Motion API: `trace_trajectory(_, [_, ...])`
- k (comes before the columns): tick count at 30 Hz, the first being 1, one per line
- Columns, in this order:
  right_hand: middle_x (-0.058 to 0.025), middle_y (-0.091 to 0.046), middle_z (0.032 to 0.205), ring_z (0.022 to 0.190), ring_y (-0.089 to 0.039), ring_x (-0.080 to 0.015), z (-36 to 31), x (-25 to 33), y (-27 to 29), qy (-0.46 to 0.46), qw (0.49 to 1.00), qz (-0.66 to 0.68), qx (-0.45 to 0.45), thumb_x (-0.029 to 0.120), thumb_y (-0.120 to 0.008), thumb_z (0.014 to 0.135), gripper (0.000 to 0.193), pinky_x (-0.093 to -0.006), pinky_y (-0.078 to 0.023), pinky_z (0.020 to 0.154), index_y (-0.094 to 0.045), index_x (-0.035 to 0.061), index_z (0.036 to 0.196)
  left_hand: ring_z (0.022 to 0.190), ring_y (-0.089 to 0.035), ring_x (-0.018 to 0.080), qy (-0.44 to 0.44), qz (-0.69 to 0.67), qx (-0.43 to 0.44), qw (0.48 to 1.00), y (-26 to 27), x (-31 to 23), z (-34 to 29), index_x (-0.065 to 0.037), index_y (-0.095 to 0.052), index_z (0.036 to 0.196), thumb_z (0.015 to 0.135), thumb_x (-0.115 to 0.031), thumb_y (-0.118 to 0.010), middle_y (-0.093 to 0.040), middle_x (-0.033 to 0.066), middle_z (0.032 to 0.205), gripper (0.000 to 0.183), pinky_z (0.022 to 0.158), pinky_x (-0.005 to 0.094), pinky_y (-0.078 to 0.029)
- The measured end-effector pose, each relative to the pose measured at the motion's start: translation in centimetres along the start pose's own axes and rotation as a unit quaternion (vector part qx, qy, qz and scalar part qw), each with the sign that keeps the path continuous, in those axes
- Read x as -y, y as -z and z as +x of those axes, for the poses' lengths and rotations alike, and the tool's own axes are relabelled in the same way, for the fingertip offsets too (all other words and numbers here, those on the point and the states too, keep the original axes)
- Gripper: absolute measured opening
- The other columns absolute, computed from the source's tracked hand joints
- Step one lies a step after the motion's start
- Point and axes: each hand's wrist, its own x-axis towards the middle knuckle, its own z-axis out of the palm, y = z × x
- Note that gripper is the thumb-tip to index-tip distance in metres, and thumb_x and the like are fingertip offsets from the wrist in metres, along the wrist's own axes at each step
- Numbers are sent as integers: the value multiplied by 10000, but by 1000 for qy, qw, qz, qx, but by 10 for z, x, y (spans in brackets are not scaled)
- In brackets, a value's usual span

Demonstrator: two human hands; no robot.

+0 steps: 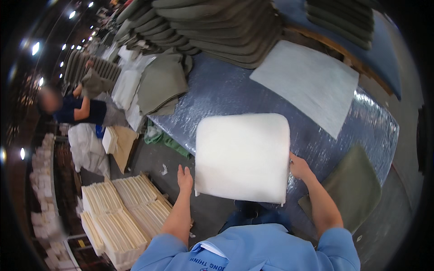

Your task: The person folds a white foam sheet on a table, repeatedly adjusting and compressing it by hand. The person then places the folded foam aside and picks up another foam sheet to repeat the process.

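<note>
A thick white seat cushion pad (242,157) with two rounded far corners is held up in front of me, over the near edge of the table. My right hand (300,166) grips its right edge, with the fingertips partly hidden. Off its left edge is my left hand (184,178), fingers stretched upward and apart from the pad, holding nothing. Small tabs or threads hang at the pad's near corners. An olive-grey cushion cover (350,189) lies on the table to the right.
The table (217,86) is wrapped in shiny plastic. On it lie a white sheet (307,81), stacked olive cushions (221,27) and flat covers (162,83). Cream foam pads (122,212) are stacked at lower left. A co-worker (86,108) handles a cover at far left.
</note>
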Motion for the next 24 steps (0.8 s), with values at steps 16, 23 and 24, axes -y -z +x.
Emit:
trace_trajectory(16, [-46, -740, 944, 767, -667, -122, -87, 183, -176, 370, 907, 170, -109, 102, -549, 1067, 309, -285, -562, 692, -665, 72, 1352, 1114, -699, 197, 210, -456, 500, 706, 48, 33, -113, -67, -597, 1419, 1127, -338, -520, -723, 83, 1247, 406, 996, 381, -560])
trace_trajectory(23, [-144, -640, 1404, 1341, -574, -356, -150, 322, -337, 518, 840, -135, 86, 223, -554, 1050, 459, -519, -333, 1198, -546, 139, 1501, 1146, -690, 227, 200, -649, 416, 604, 164, 178, -71, -52, -631, 1338, 1082, -140, -585, -694, 90, 1270, 274, 1001, 400, -565])
trace_trajectory(24, [-150, -591, 1458, 1362, -554, -362, -156, 332, -358, 525, 836, -115, 113, 233, -546, 1053, 469, -519, -337, 1196, -538, 137, 1512, 1128, -699, 229, 210, -638, 399, 624, 182, 203, -56, -39, -631, 1333, 1070, -105, -596, -695, 99, 1265, 274, 980, 403, -579])
